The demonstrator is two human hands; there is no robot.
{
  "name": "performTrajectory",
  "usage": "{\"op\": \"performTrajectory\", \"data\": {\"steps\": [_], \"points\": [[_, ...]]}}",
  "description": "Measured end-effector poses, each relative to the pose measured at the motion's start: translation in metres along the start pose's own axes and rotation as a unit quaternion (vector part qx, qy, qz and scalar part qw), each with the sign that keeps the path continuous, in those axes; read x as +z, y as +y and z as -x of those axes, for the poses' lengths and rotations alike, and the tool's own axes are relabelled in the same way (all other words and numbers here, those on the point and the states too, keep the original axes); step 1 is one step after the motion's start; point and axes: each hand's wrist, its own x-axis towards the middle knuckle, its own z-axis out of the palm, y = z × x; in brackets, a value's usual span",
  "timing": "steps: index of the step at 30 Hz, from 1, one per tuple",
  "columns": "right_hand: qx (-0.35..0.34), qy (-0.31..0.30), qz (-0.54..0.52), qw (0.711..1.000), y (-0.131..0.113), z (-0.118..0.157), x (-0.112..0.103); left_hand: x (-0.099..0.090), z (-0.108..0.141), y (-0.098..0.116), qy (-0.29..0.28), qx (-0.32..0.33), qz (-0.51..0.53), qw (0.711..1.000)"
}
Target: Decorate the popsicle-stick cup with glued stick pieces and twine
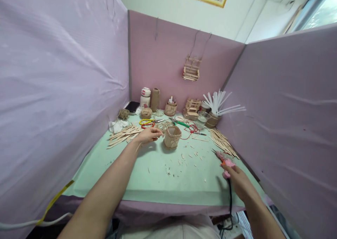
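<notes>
A small square pot (172,137) made of pale wood pieces stands upright in the middle of the green table. Just left of it is my left hand (150,135), thumb and fingers pinched together. A tiny pale bit seems to sit at the fingertips, too small to name. On the right, my right hand (235,177) is wrapped round a pink glue gun (229,162) with an orange trigger and a black cord. Its nozzle points left and away from me, apart from the pot.
Wooden sticks (123,135) lie at left, with more sticks (223,142) at right. Scissors (151,121), green-handled pliers (180,123) and red cord (193,126) lie behind the pot. Glue sticks (217,103) stand in a holder. Wood scraps (195,154) litter the tabletop (118,175).
</notes>
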Motion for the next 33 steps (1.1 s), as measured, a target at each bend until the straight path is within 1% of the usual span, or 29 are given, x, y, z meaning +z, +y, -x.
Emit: {"op": "performTrajectory", "data": {"steps": [2, 3, 4, 5, 6, 8, 10, 11, 12, 14, 16, 20, 22, 24, 26, 28, 31, 33], "points": [[0.0, 0.009, 0.066, 0.998, -0.017, 0.009, 0.012, -0.004, -0.003, 0.0, -0.033, 0.001, -0.01, 0.999], [-0.014, 0.006, 0.091, 0.996, -0.027, 0.012, 0.022, -0.006, -0.005, -0.001, -0.042, 0.001, -0.013, 0.999], [-0.036, -0.01, 0.109, 0.993, -0.038, 0.015, 0.034, -0.006, -0.006, -0.001, -0.045, 0.001, -0.01, 0.999], [-0.069, -0.037, 0.114, 0.99, -0.05, 0.016, 0.05, -0.006, -0.008, -0.002, -0.041, 0.003, -0.002, 0.999], [-0.108, -0.078, 0.11, 0.985, -0.06, 0.016, 0.067, -0.005, -0.008, -0.004, -0.033, 0.007, 0.012, 0.999], [-0.165, -0.155, 0.076, 0.971, -0.075, 0.012, 0.105, -0.003, -0.009, -0.007, -0.014, 0.015, 0.038, 0.999], [-0.168, -0.221, 0.02, 0.961, -0.082, 0.003, 0.141, 0.0, -0.009, -0.009, 0.001, 0.023, 0.055, 0.998], [-0.168, -0.244, -0.004, 0.955, -0.083, -0.002, 0.157, 0.001, -0.009, -0.011, 0.008, 0.026, 0.062, 0.998], [-0.165, -0.274, -0.027, 0.947, -0.083, -0.007, 0.17, 0.001, -0.008, -0.012, 0.014, 0.028, 0.068, 0.997], [-0.15, -0.318, -0.07, 0.934, -0.081, -0.015, 0.188, 0.0, -0.008, -0.014, 0.026, 0.028, 0.083, 0.996], [-0.145, -0.339, -0.098, 0.924, -0.078, -0.02, 0.196, 0.0, -0.009, -0.015, 0.031, 0.028, 0.099, 0.994], [-0.152, -0.349, -0.108, 0.918, -0.075, -0.022, 0.198, 0.0, -0.01, -0.018, 0.012, 0.031, 0.11, 0.993], [-0.15, -0.348, -0.104, 0.919, -0.075, -0.023, 0.198, 0.0, -0.01, -0.018, -0.003, 0.032, 0.106, 0.994], [-0.14, -0.332, -0.11, 0.926, -0.074, -0.025, 0.199, 0.002, -0.01, -0.018, -0.005, 0.032, 0.106, 0.994], [-0.114, -0.317, -0.136, 0.932, -0.073, -0.029, 0.201, 0.003, -0.009, -0.016, 0.01, 0.033, 0.112, 0.993], [-0.071, -0.32, -0.181, 0.927, -0.07, -0.032, 0.202, 0.006, -0.008, -0.013, 0.026, 0.036, 0.123, 0.991], [-0.004, -0.339, -0.263, 0.903, -0.066, -0.035, 0.204, 0.011, -0.005, -0.008, 0.04, 0.036, 0.139, 0.989], [0.027, -0.343, -0.307, 0.887, -0.063, -0.034, 0.206, 0.015, -0.002, -0.006, 0.052, 0.025, 0.144, 0.988]]}}
